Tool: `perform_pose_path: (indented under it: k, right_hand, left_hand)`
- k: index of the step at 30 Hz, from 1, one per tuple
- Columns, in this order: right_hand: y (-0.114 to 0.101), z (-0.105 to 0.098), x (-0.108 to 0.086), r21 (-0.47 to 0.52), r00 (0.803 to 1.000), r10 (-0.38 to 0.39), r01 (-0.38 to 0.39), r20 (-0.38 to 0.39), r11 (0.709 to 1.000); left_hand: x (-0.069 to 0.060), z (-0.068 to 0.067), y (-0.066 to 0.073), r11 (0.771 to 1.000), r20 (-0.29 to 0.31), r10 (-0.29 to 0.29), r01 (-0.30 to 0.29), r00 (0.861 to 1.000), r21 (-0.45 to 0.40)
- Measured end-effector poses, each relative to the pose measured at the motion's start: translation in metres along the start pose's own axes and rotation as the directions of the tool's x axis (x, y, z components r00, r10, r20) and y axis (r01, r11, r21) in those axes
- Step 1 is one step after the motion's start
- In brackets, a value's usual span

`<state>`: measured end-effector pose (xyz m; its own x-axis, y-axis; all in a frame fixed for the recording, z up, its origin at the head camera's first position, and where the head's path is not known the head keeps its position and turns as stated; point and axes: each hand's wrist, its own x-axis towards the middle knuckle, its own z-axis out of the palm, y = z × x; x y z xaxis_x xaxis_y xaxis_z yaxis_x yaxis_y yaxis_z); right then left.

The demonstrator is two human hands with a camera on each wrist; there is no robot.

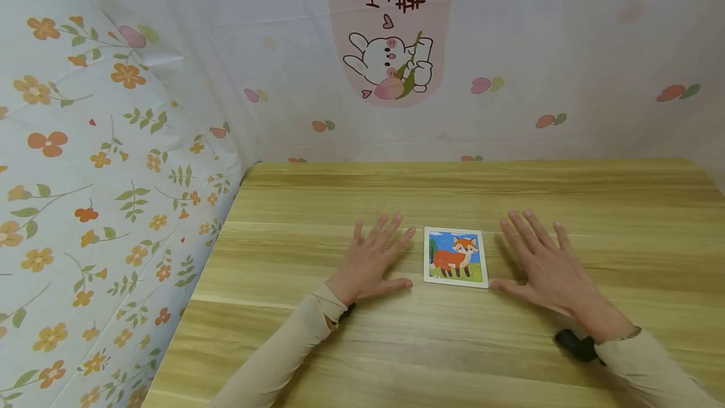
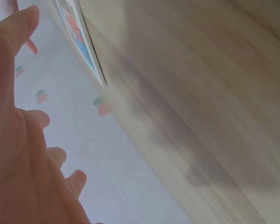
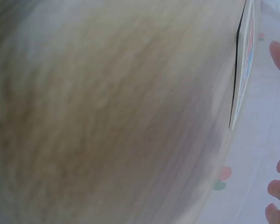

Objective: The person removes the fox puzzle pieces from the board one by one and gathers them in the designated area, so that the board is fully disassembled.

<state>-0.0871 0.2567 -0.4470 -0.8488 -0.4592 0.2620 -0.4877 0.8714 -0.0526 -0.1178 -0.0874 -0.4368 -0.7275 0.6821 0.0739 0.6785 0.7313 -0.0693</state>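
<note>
A square picture puzzle with a white border lies flat on the wooden table, showing an orange fox on grass under a blue sky. To its left, my left hand is spread with straight fingers, apart from the puzzle. My right hand is likewise spread on the other side, its thumb tip close to the puzzle's lower right corner; whether it touches I cannot tell. Neither hand holds anything. The left wrist view catches the puzzle's edge beyond the thumb, and the right wrist view has its edge near the fingertips.
The wood-grain table reaches back to a white curtain printed with a rabbit and small fruits. At the left hangs a flowered cloth. A black wrist strap piece sits under the right wrist.
</note>
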Motion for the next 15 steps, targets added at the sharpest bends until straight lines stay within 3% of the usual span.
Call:
perform_pose_path:
  k: [15]
  right_hand:
    - [-0.012,0.001,0.009,0.044,0.999,-0.040,0.041,-0.021,0.998]
  left_hand:
    - [0.007,-0.002,0.020,0.997,-0.013,0.057,-0.058,0.998,-0.053]
